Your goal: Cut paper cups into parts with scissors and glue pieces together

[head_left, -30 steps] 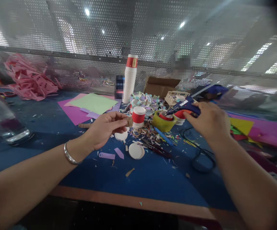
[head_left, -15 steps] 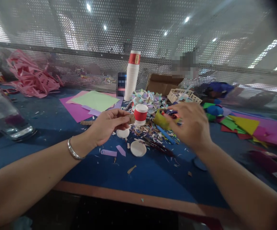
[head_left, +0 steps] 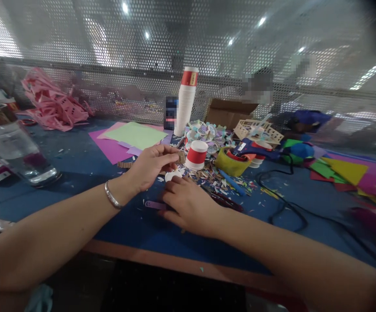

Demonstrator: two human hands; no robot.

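My left hand (head_left: 152,167) pinches a small brown piece of cardboard (head_left: 182,157) between thumb and fingers, just left of a red and white paper cup (head_left: 197,156). My right hand (head_left: 189,203) is low over the table, palm down, fingers apart. Its fingertips are near a purple paper strip (head_left: 153,205) and a white paper disc (head_left: 172,175), which it partly covers. A dark blue glue gun (head_left: 244,147) rests on a yellow tape roll (head_left: 227,164), right of the cup.
A tall stack of paper cups (head_left: 185,104) stands behind, near coloured sheets (head_left: 136,136) and a pile of paper cutouts (head_left: 207,132). A black cord (head_left: 282,199) loops across the right side. A clear water container (head_left: 22,151) stands at left; paper scraps litter the middle.
My right hand has moved left and down from the glue gun and tape roll to beside the purple strip. The left hand keeps its cardboard piece. The view has shifted slightly.
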